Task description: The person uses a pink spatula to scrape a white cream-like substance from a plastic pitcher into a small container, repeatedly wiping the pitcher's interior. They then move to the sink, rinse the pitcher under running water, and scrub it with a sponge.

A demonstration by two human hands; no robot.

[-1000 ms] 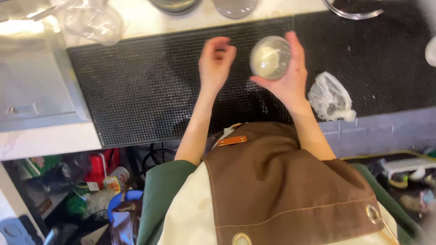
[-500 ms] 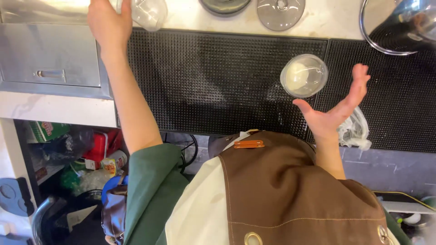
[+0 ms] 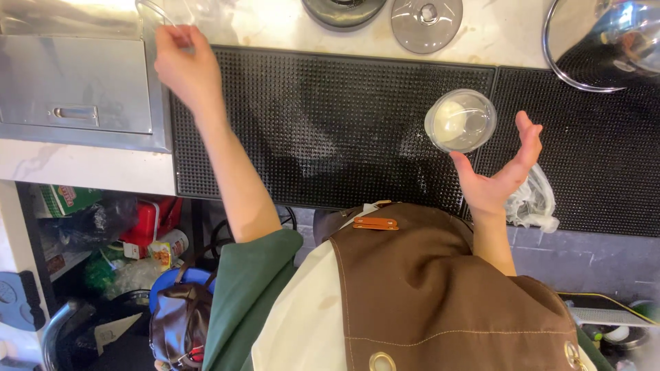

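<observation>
Left hand [image 3: 184, 65] pinches a clear cup [image 3: 157, 15] at the counter's far left corner; right hand [image 3: 500, 172], open and empty, could knock the filled cup [image 3: 460, 120] beside it

A green carton [image 3: 65, 199], a red box [image 3: 146, 221] and a small yellow-and-white packet [image 3: 165, 251] sat on the shelf under the desk, near left.

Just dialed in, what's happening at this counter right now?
A person in a brown apron stands at a counter covered by a black rubber mat. The left hand reaches to the far left edge and touches a clear plastic cup there; whether it grips it is unclear. The right hand is open, palm up, just beside a clear lidded cup with something white inside, standing on the mat, not touching it.
</observation>
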